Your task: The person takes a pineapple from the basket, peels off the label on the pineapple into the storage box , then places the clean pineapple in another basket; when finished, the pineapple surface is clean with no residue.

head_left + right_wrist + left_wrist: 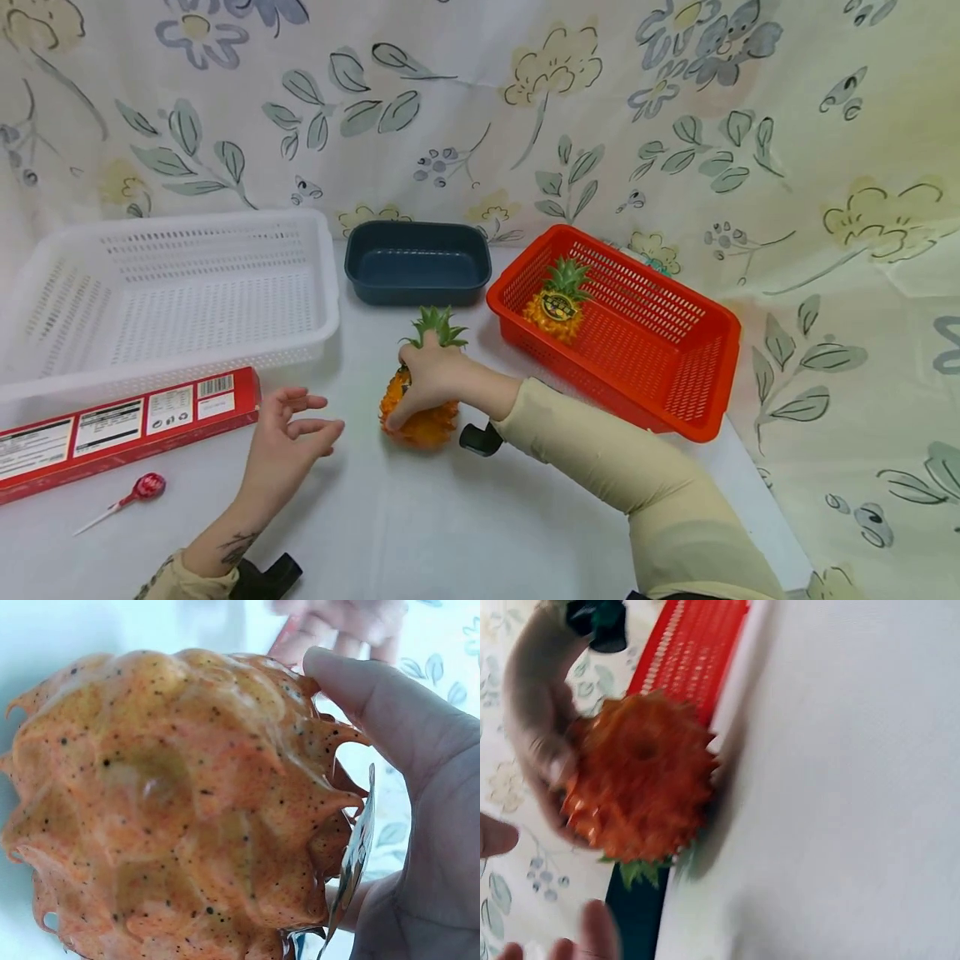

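My right hand (431,379) grips an orange, spiky toy pineapple (429,427) with green leaves, which is over the middle of the white table. In the right wrist view the thumb lies along one side of the pineapple (172,802), and a shiny label edge shows beside the palm. To its left, my left hand (288,442) is held apart from it, fingers loosely bent and holding nothing. The left wrist view has the base of the pineapple (641,776) facing the camera, with blurred left fingertips (598,930) below. A similar pineapple (558,308) with a black label leans inside the red basket (660,367).
A white basket (326,292) stands at the back left, beside a dark blue tray (417,296). In front of the white basket lies a long red box (135,425), with a wrapped lollipop (148,487) near it. Floral cloth (480,108) hangs behind the table.
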{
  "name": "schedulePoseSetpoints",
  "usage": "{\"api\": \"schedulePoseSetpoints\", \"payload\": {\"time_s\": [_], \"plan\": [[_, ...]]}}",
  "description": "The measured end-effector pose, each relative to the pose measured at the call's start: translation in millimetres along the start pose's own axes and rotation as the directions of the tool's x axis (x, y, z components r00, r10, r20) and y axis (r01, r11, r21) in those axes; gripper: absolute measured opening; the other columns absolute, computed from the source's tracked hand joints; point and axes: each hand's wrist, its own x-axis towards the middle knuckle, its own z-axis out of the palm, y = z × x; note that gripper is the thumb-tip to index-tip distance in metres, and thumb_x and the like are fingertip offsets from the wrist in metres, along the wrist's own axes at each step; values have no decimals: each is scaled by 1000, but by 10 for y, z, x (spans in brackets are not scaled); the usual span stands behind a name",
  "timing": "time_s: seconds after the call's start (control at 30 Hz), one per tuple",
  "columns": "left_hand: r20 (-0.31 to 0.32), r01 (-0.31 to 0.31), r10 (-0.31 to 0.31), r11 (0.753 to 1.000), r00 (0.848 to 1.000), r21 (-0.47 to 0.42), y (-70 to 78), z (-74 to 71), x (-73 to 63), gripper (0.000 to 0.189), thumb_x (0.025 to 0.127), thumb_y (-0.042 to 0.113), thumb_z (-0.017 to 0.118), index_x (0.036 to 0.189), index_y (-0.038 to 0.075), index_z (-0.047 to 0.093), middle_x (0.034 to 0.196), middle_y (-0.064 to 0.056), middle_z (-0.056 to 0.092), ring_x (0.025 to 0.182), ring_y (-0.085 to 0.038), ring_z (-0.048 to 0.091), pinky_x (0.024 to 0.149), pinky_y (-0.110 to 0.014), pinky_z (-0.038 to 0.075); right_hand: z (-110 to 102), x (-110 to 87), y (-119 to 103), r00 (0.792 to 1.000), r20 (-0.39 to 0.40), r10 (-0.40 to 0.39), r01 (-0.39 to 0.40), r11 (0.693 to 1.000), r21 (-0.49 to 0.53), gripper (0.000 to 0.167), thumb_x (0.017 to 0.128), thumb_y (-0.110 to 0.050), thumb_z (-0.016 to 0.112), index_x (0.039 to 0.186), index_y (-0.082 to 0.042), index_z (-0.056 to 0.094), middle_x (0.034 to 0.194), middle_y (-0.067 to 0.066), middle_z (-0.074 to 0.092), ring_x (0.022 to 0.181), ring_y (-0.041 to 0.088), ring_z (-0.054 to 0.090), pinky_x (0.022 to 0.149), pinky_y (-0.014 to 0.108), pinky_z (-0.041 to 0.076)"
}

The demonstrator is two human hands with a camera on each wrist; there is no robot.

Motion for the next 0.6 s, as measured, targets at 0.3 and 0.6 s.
{"api": "schedulePoseSetpoints", "payload": {"time_s": [0.3,0.6], "plan": [[202,80,-131,967,971,242,-42,257,20,82,77,29,75,136,5,24,141,-15,27,120,-36,41,85,-41,51,1,84,-79,998,-52,46,-45,999,10,92,60,-68,71,131,-15,45,116,9,41,83,20,53,65,30,47],[235,-73,-4,946,972,317,-101,495,123,99,65,36,83,136,1,22,131,-19,32,111,-30,42,83,-37,46,8,151,-124,998,-45,45,-47,998,-52,96,61,-71,67,133,-12,43,123,12,42,89,19,52,72,34,50]]}}
